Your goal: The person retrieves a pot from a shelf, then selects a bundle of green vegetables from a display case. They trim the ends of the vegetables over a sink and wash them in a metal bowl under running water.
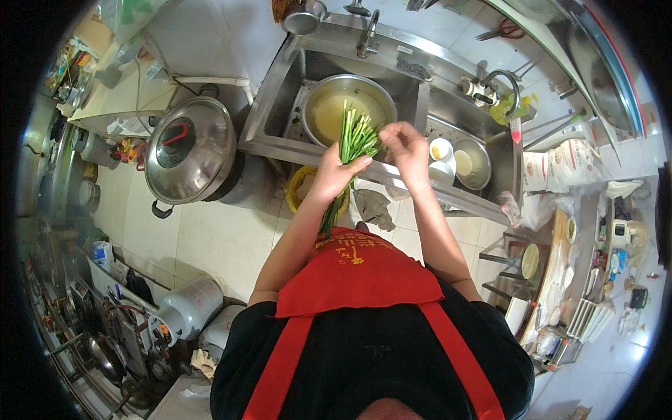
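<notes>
My left hand (335, 174) grips a bunch of long green stalks (356, 134), probably chives or scallions. Their pale ends fan out over the sink's front rim, and the leafy ends hang down by my apron. Beside the pale ends is my right hand (408, 152), fingers curled and bent together; whether a piece is pinched there I cannot tell. Behind the bunch, a round metal basin (389, 94) sits in the left sink bowl with cloudy yellowish water in it. A few green bits float on that water.
The steel sink (336, 157) has a faucet (369, 42) at its back. Its right bowl holds white bowls (441, 149) and a metal pan (480, 178). A large lidded pot (194, 152) stands left. Below are a yellow bucket (292, 191), a grey cloth (375, 207) and a gas cylinder (191, 304).
</notes>
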Demonstrator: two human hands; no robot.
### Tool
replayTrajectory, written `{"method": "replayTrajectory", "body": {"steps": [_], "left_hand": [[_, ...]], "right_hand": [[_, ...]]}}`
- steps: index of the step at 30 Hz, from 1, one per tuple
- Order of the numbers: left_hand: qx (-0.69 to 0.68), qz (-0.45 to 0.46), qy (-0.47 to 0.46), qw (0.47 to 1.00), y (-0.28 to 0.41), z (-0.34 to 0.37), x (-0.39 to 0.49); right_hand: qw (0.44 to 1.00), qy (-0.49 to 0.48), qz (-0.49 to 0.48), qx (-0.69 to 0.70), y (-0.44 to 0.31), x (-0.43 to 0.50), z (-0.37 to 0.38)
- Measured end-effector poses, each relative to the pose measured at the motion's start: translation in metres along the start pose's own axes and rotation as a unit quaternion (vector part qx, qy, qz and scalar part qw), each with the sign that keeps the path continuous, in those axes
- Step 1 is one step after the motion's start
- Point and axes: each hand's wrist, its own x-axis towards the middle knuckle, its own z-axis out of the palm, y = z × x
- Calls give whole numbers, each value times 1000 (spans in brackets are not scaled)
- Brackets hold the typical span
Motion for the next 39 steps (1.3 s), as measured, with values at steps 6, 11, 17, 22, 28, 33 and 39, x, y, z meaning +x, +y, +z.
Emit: {"method": "replayTrajectory", "body": {"steps": [6,11,17,22,28,33,39], "left_hand": [[-46,-3,10,999,9,5,-4],[-65,-23,-11,998,7,5,-6],[-81,-63,-14,995,8,8,-7],[-125,-129,-1,984,16,8,-13],[-115,-97,-15,989,12,9,-12],[-93,-48,-40,994,4,11,-12],[-106,-54,-50,992,2,10,-14]], "right_hand": [[999,10,-44,27,1,-3,-9],[989,15,-108,-101,2,-16,5],[963,34,-181,-196,4,-14,7],[997,61,-43,-26,-3,-10,4],[960,24,-229,-161,-18,-14,6],[947,-21,-228,-224,-16,-12,5],[934,43,-269,-231,-4,-4,6]]}}
